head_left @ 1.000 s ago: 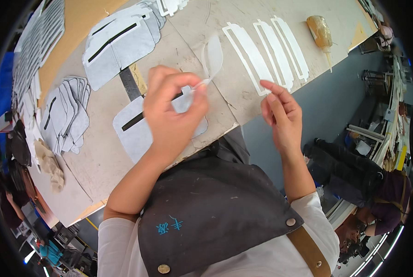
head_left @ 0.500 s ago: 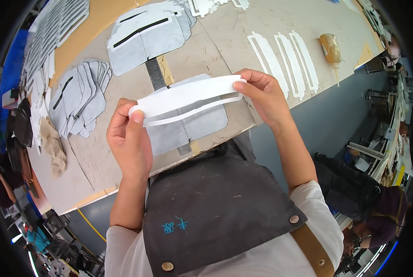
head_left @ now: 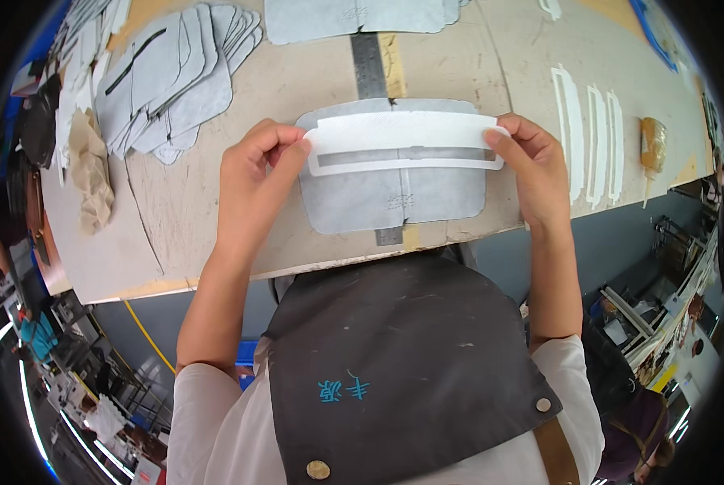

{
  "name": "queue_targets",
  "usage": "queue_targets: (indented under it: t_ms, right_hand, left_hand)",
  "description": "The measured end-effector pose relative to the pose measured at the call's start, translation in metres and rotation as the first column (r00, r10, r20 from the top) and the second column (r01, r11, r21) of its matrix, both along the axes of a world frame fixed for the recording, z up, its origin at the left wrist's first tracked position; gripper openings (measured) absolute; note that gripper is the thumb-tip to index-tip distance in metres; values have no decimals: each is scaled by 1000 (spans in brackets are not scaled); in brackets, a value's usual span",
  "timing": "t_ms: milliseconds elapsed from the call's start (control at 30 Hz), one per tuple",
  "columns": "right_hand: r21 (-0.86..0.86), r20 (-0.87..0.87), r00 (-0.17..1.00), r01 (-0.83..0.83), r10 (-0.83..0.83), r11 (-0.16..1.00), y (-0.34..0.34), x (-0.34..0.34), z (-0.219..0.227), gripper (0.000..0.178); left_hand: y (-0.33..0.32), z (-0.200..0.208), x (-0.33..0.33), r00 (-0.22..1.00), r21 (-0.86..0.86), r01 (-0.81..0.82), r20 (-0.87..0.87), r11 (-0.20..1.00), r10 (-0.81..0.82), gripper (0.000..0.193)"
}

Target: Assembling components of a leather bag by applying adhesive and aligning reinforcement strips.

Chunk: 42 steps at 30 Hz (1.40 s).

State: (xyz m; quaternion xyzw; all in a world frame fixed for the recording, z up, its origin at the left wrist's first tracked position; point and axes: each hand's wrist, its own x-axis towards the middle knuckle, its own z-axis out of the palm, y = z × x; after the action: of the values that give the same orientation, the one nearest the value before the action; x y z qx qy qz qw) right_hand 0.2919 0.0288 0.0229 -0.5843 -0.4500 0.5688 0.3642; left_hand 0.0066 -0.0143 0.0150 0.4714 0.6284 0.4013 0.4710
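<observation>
Since half a second back, both hands dropped the white slotted strip (head_left: 406,143) from mid-air flat onto the grey leather panel (head_left: 394,194). Left hand (head_left: 257,174) pinches the strip's 9 o'clock end, thumb and fingers closed on it. Right hand (head_left: 536,166) pinches the 3 o'clock end the same way. Strip spans the panel's upper half, slot showing grey beneath. Steel ruler (head_left: 370,61) runs under the panel toward 12. Stack of grey panels (head_left: 176,77) at 10 o'clock; spare white strips (head_left: 588,141) at 3 o'clock on the workbench (head_left: 176,234).

White strip (head_left: 402,144) between both hands (head_left: 257,166)
</observation>
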Motion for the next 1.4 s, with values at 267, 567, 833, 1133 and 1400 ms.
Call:
queue_targets:
  t_ms: [267,567,833,1133,1400]
  right_hand:
    - [23,41,999,-23,22,999,16,-5,-4,13]
    - [29,140,989,-45,40,999,15,-10,-3,16]
    - [11,282,959,-12,8,1000,12,-15,-5,13]
    - [112,345,938,5,-44,994,12,-20,-12,21]
    - [132,379,925,-7,-44,991,14,-22,-14,22]
  left_hand:
    - [13,6,-11,997,-199,-23,-82,980,7,11]
    - [12,-5,-9,954,-40,26,-298,999,-37,11]
    - [16,-2,-7,913,-36,35,-405,999,-47,13]
    - [18,-3,-5,891,-57,32,-451,998,-55,13]
    - [17,-4,-6,871,-45,81,-483,996,-92,11]
